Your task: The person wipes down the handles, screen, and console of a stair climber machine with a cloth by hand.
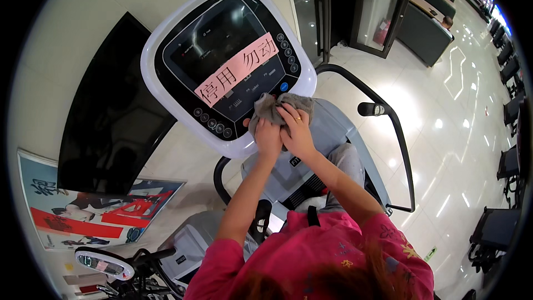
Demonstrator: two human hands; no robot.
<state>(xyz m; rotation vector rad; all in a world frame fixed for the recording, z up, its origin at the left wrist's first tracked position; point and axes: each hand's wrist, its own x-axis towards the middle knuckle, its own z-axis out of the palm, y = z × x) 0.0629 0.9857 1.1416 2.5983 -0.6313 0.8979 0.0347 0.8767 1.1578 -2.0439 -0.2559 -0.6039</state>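
Note:
Before me stands the white-rimmed console point(250, 78) of an exercise machine, with round buttons along its lower left and right edges. A pink paper strip point(237, 69) bearing large writing lies diagonally across its dark panel. A crumpled grey cloth point(266, 110) rests at the console's lower edge, near a blue button. My left hand point(268, 136) grips the cloth on its left part. My right hand point(296, 131), with a ring on one finger, lies over the cloth's right part, fingers bent into it. Both hands are side by side. The cloth hides part of the lower panel.
A black handrail point(399, 133) curves out at the right of the machine's grey body point(329, 121). A dark wall screen point(112, 116) and a poster point(83, 216) are at left. A second machine's console point(105, 263) is lower left. A person point(447, 22) sits far off.

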